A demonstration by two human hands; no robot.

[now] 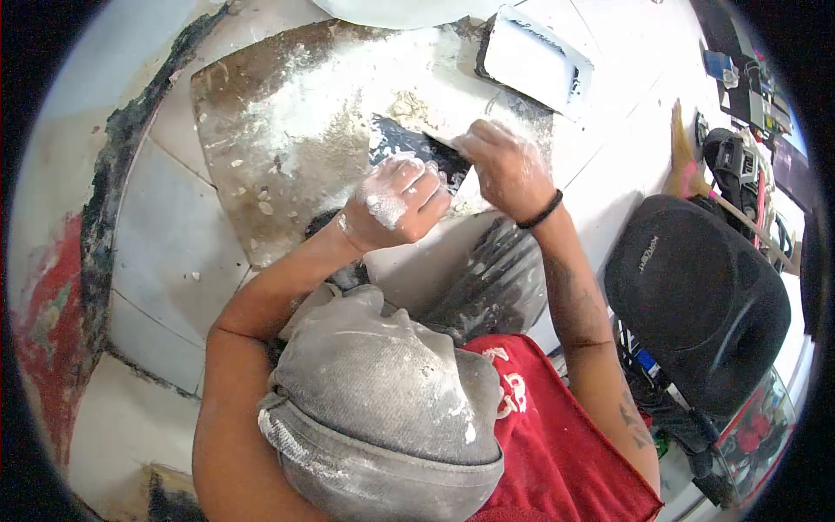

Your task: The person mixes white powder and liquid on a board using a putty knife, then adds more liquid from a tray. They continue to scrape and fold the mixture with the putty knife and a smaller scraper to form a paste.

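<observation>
My left hand (pixel 400 200) is curled closed, its knuckles caked with white paste, at the lower edge of a dark, white-smeared piece (pixel 402 139). What its fingers hold is hidden. To the right, my right hand (pixel 504 165), dusted white and wearing a black wristband, is closed in a pinch beside the same dark piece. A thin edge shows at its fingertips, too small to name. Under both hands lies a worn brown board (pixel 235 148) covered in white residue, with a yellowish crumbly patch (pixel 409 106) above the dark piece.
A white tray with a dark rim (pixel 531 61) rests at the board's upper right. A black speaker (pixel 696 287) and a cluttered shelf of tools stand at the right. A grey cap (pixel 374 383) and red cloth (pixel 557 435) fill the lower middle. Pale tiles (pixel 165 261) lie left.
</observation>
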